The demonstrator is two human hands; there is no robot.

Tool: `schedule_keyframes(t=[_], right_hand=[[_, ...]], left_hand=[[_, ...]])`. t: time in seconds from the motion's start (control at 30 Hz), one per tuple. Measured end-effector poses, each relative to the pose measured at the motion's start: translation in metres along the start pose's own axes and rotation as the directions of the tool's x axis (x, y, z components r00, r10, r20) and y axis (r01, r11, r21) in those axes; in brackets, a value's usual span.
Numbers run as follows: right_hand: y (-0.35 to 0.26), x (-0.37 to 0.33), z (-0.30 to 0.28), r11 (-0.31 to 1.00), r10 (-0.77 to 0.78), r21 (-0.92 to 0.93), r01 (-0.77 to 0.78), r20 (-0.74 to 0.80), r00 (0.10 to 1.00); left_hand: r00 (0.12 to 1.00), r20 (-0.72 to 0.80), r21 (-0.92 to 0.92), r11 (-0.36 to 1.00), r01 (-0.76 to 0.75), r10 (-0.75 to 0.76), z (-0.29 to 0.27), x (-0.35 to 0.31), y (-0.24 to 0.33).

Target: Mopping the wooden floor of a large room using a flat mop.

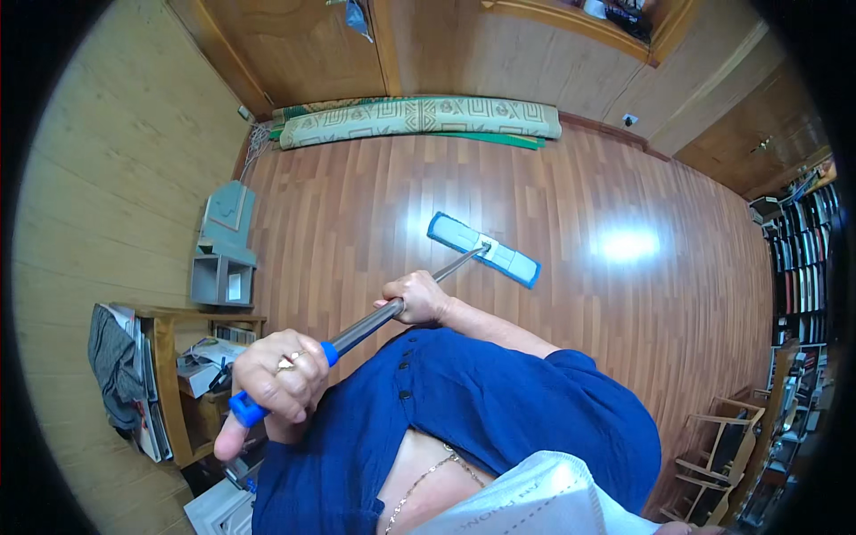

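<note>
Near the left hand on the mop, wooden shelving holds papers.

1 left hand + 1 right hand = 2 total | mop: 1 | blue shirt: 1 | doors: 2 in view | wall socket: 1 | rolled rugs: overlapping, can't count

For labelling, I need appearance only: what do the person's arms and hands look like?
The left hand is ungloved and wears a gold-coloured ring with a pale ornament. The right hand is ungloved too, and the right forearm is bare below a blue sleeve.
</note>
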State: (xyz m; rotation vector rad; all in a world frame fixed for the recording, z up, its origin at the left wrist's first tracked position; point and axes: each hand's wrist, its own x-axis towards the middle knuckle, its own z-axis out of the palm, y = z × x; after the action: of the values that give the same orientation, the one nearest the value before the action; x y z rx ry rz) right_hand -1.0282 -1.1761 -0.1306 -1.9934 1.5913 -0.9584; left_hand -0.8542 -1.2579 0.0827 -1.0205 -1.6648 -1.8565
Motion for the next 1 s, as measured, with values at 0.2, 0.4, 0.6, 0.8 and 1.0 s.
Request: schedule_keyframes(t=[0.2,0.4,0.6,0.8,1.0], right_hand=[[0.107,0.015,-0.041,0.982,0.118,-0.110,-0.151,-0.259,0.959],[0.198,0.025,-0.081,0.946,0.254,-0.077,-0.314,-0.425,0.869],[0.265,0.026,-0.120,0.920,0.293,-0.066,-0.386,-0.535,0.792],[0.332,0.030,-0.157,0.840,0.370,-0.132,-0.526,-0.569,0.735],[0.397,0.052,-0.191,0.647,0.574,-0.149,-0.748,-0.550,0.607]], left_hand=[[0.822,-0.568,0.189,0.978,0.086,0.038,-0.027,0.006,-0.091],[0.547,-0.835,0.176,0.920,0.349,-0.048,-0.051,0.023,-0.167],[0.754,-0.646,0.179,0.937,0.300,-0.118,-0.118,0.030,-0.237],[0.834,-0.489,0.129,0.925,0.358,-0.255,-0.184,0.053,-0.295],[0.859,-0.378,0.083,0.912,0.402,-0.344,-0.266,0.076,-0.350]])
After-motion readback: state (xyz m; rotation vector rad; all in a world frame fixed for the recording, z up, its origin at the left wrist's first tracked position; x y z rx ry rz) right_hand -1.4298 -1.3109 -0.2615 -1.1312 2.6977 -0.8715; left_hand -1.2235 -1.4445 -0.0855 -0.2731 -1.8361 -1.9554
